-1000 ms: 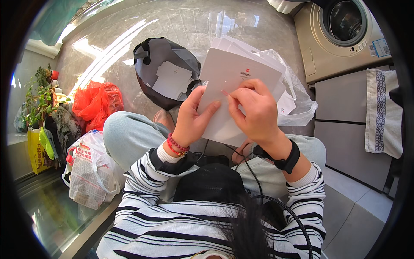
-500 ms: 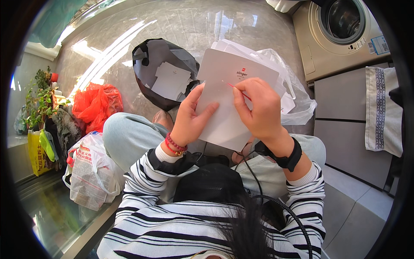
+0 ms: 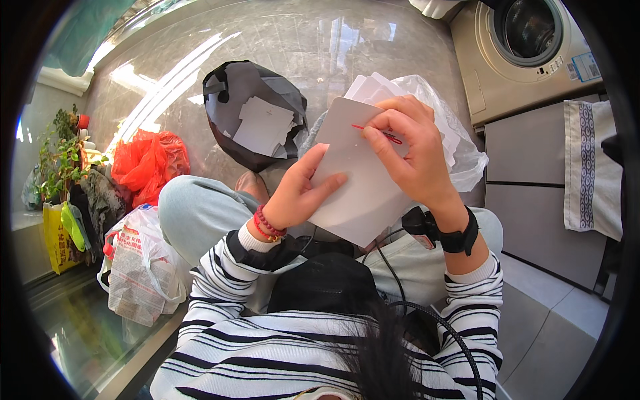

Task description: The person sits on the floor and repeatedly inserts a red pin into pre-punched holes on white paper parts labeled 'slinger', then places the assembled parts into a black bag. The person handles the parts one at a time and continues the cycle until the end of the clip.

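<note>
Head view: the left hand [image 3: 290,197] grips a white card [image 3: 365,187] at its left side, with the thumb flat on the front face and the index finger along the edge; the remaining fingers are hidden behind the card. The card is tilted and held above the lap, between the bent knees. The right hand [image 3: 417,157] lies over the card's upper right portion, its thumb and index finger closed in a narrow pinch on a thin red strip [image 3: 358,127], one end of which projects leftward past the fingertips. Whether the strip is joined to the card cannot be told. Additional white cards [image 3: 375,85] show beyond the card's far edge; whether they share the left-hand grip cannot be determined. Beyond and to the right of the hands, a clear plastic bag [image 3: 472,172] rests on the floor [image 3: 287,37]. Forward and to the left stands an open black bag [image 3: 222,133] containing loose white sheets [image 3: 263,127]. At far left, a red plastic bag [image 3: 150,160] lies near potted plants [image 3: 63,157], with a printed white bag [image 3: 143,267] just behind it, nearer the body. A washing machine [image 3: 477,73] occupies the upper right, above grey drawer fronts [image 3: 527,147] and near a hanging towel [image 3: 590,167].
</note>
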A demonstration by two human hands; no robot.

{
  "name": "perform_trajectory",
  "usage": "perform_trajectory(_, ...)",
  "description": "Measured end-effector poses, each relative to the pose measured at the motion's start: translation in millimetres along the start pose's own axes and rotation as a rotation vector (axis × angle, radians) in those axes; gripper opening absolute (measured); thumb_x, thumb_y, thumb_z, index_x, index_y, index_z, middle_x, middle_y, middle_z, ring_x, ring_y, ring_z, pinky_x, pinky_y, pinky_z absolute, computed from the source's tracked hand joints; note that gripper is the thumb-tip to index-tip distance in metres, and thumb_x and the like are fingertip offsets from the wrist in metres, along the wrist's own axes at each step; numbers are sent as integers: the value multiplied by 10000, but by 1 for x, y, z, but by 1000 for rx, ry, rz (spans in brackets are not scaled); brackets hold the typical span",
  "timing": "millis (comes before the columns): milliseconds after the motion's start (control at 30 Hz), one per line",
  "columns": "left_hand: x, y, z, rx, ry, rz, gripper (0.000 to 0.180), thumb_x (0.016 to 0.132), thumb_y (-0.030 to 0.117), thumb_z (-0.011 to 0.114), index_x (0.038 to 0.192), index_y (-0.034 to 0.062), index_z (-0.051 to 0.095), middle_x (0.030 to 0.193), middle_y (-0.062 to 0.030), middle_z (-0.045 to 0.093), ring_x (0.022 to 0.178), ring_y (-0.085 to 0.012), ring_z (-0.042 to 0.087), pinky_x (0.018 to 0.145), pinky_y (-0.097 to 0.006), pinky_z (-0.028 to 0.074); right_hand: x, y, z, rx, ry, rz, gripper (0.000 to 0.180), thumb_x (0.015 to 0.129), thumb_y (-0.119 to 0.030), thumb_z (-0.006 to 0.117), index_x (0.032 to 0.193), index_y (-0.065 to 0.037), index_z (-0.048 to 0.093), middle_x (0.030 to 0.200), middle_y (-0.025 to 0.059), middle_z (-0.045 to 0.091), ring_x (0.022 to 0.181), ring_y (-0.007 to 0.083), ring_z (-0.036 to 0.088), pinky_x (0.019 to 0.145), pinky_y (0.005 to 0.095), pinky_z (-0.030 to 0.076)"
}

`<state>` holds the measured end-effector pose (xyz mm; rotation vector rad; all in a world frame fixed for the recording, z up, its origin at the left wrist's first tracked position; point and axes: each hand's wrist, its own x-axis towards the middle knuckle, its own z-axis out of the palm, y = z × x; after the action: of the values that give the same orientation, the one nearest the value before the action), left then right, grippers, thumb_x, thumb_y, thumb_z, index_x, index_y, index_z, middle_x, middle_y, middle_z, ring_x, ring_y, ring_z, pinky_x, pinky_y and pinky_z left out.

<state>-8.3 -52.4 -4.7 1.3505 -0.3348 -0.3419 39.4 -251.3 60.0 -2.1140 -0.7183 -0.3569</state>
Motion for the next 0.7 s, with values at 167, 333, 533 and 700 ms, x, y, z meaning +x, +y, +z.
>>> perform_trajectory(167, 1, 1, 2, 10, 26, 3, 406, 920, 59, 595, 1288, 22, 429, 1068, -24, 573, 961, -81, 537, 825, -241, 465, 0, 1, 2, 5, 30, -25, 60, 813, -117, 641, 780, -67, 638, 876, 6, 613, 824, 177, 538, 876, 337, 304)
perform_trajectory(333, 2, 5, 2, -4, 32, -7, 378, 912, 65, 609, 1260, 15, 468, 1071, -24, 584, 958, -77, 542, 831, -247, 470, 1, -1, 8, 14, 75, -23, 54, 797, -107, 655, 762, -68, 640, 874, 6, 617, 820, 178, 543, 865, 328, 312)
perform_trajectory(533, 0, 4, -2, -104, 54, -183, 345, 910, 63, 616, 1226, 6, 488, 1082, -33, 586, 991, -82, 548, 842, -244, 480, 1, -2, 11, -22, 48, -109, 36, 770, -63, 677, 781, -38, 653, 906, 38, 632, 846, 203, 555, 852, 319, 358)
perform_trajectory(700, -1, 0, 4, -84, 123, -87, 362, 897, 40, 627, 1220, 8, 467, 1101, -59, 593, 1001, -109, 573, 840, -271, 499, 1, 2, 15, -19, 69, -107, 37, 767, -82, 679, 757, -62, 649, 895, 21, 637, 837, 193, 558, 853, 326, 347)
